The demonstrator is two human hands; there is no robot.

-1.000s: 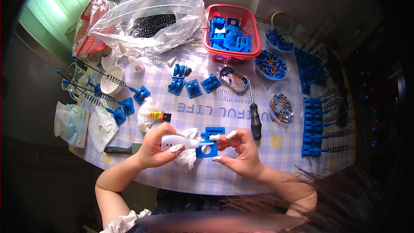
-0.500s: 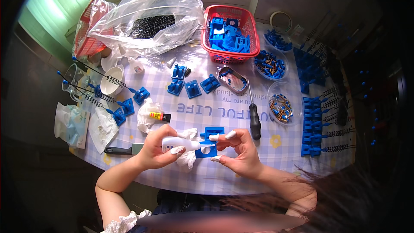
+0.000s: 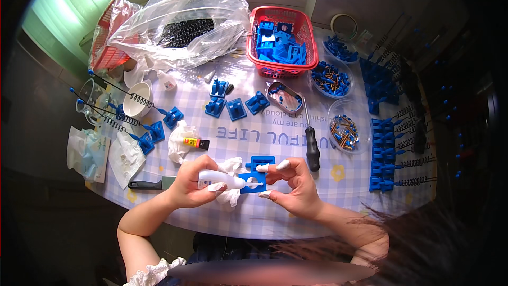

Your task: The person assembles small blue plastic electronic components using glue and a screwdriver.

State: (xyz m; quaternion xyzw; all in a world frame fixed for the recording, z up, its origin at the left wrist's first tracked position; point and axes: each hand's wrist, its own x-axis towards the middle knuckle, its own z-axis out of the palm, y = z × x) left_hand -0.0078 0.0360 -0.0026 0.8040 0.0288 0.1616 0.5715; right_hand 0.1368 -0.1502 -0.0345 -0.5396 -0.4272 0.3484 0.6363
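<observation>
In my left hand is a white glue bottle, lying sideways with its thin nozzle pointing right. The nozzle tip is over a flat blue plastic part that has a round hole. My right hand pinches the right edge of this part between thumb and fingers. White coverings show on several fingertips of both hands. Just above, a second blue piece with a raised frame touches or joins the part; I cannot tell which. Crumpled white tissue lies beneath the bottle.
A screwdriver lies to the right, a black-handled blade to the left. Behind are finished-looking blue bases, a red basket of blue parts, and bowls of small pieces. Rows of spring-wire assemblies line the right edge.
The glue bottle's nozzle has shifted slightly down toward the near side of the blue part, and the bottle has tilted a little. My right hand has stayed in place.
</observation>
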